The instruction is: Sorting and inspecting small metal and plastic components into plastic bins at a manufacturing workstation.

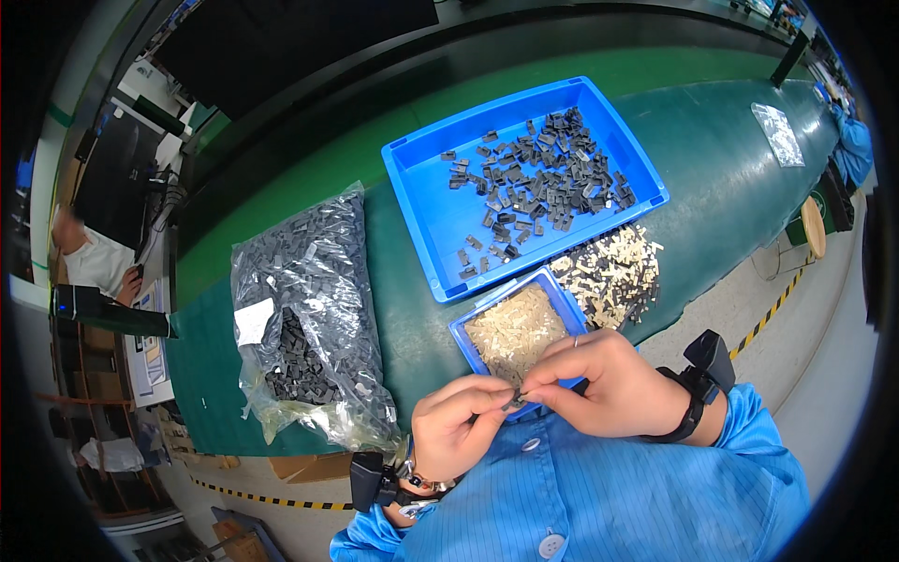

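Observation:
My left hand and my right hand meet at the near edge of a small blue bin. Between their fingertips is a small dark plastic part, pinched from both sides; the fingers hide most of it. Many small cream-coloured pieces fill the bin. Just beyond stands a large shallow blue tray, with loose dark grey plastic parts scattered over its bottom. Against the bin's right side lies a mixed heap of cream and black pieces.
A clear plastic bag full of dark parts lies open at the left on the green-covered table. A small clear bag rests at the far right. Other people sit at the far left and far right.

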`<state>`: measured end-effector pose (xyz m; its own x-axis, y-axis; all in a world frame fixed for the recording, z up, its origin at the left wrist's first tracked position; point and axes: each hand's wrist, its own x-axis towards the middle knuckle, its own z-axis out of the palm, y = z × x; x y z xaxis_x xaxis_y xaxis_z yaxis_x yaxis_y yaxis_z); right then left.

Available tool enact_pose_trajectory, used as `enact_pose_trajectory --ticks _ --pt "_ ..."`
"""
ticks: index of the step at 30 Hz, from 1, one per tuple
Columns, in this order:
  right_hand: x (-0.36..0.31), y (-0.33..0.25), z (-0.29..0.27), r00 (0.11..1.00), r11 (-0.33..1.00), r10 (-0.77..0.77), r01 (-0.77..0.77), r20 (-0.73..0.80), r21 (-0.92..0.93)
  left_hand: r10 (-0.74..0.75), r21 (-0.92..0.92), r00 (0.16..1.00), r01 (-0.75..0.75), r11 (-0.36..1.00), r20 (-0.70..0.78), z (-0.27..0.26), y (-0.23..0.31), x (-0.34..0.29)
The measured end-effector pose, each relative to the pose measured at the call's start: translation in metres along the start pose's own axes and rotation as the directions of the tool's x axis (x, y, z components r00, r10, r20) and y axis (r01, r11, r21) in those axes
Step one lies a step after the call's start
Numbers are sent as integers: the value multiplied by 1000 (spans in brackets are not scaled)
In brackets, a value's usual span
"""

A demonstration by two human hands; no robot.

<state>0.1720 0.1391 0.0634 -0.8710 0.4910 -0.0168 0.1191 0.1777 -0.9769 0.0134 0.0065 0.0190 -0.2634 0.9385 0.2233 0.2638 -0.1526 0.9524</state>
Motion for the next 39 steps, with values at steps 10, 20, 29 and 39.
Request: enact_pose_trajectory --ticks 10,20,29,39 --pt "0 5 0 1000 998 13 -13 11 58 -57 -247 998 53 967 -11 3 -6 -8" --pt "3 3 -1 995 990 87 -92 57 107 -35 -367 999 43 929 27 1 -9 -8" --pt "6 15 6 981 940 175 -192 85 282 50 -381 998 -37 924 24 -4 -8 -3" --pt "9 18 4 851 622 219 -498 476 604 -160 -733 977 209 647 138 -2 -11 -13"
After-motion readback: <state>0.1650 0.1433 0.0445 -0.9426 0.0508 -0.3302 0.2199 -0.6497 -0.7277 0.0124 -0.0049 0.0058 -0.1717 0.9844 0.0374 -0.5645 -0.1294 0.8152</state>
